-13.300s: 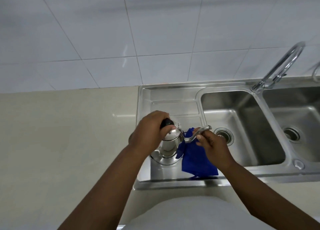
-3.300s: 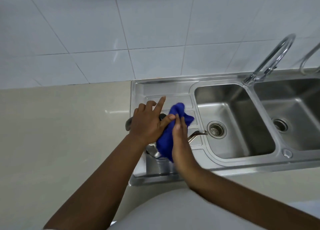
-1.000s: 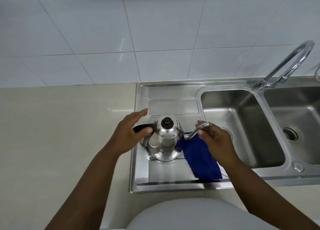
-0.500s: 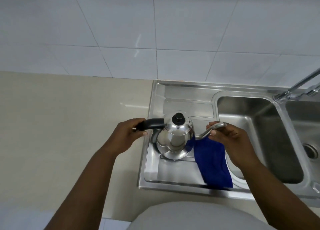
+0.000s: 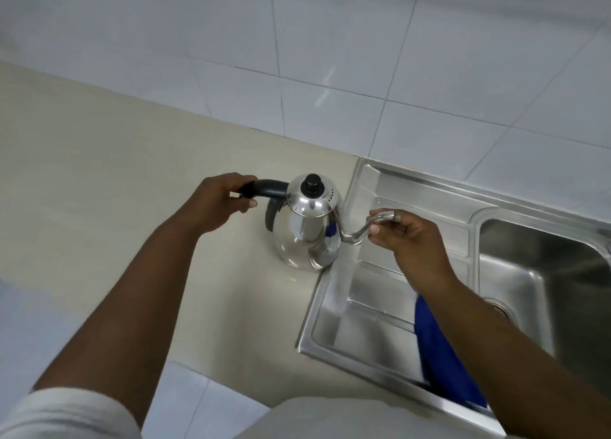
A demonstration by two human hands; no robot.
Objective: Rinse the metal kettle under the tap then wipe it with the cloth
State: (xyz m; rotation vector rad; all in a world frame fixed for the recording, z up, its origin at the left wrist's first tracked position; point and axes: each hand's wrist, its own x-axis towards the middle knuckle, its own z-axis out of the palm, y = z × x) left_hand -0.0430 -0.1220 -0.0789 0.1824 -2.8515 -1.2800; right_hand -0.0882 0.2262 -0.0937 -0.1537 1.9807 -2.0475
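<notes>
The shiny metal kettle point(image 5: 302, 230), with a black lid knob and black handle, stands upright on the beige counter just left of the sink unit's edge. My left hand point(image 5: 220, 204) grips its black handle. My right hand point(image 5: 408, 237) pinches the thin curved spout near its tip. The blue cloth point(image 5: 443, 362) lies on the steel draining board point(image 5: 360, 309) under my right forearm, partly hidden by the arm. The tap is out of view.
The beige counter point(image 5: 115, 180) spreads to the left and front. A sink basin point(image 5: 542, 273) lies to the right of the draining board, its drain partly hidden. White wall tiles rise behind.
The kettle has moved left off the draining board onto the counter, both hands still on it. The cloth stays on the draining board. The view has swung left, losing the tap.
</notes>
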